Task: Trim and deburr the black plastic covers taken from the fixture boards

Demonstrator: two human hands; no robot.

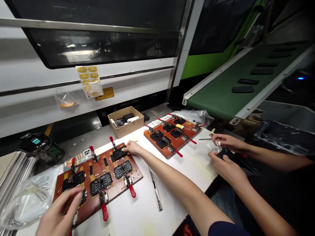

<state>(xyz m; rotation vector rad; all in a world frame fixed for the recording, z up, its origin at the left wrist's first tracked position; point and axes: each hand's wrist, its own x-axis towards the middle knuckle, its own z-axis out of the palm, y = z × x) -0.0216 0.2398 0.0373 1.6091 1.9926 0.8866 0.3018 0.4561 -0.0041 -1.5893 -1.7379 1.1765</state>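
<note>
In front of me lies a reddish-brown fixture board point(95, 164) with several black plastic parts set on it, held by toggle clamps with red handles. My right hand point(133, 148) reaches to its upper right corner, fingertips closed on the edge of a black plastic part point(118, 153) there. At the lower left, my left hand point(61, 211) has thumb and finger bent together at another black part point(84, 197), which the hand mostly hides. More black parts point(100, 183) lie in the middle. A red-handled clamp point(104, 209) points outward at the near edge.
A second fixture board point(172, 134) lies to the right. A co-worker's hands point(225, 157) handle a black item and clear plastic. A metal pen-like tool point(155, 188) rests on the white tabletop. Behind are a cardboard box point(126, 127) and a green conveyor point(221, 88); plastic bags point(31, 193) lie left.
</note>
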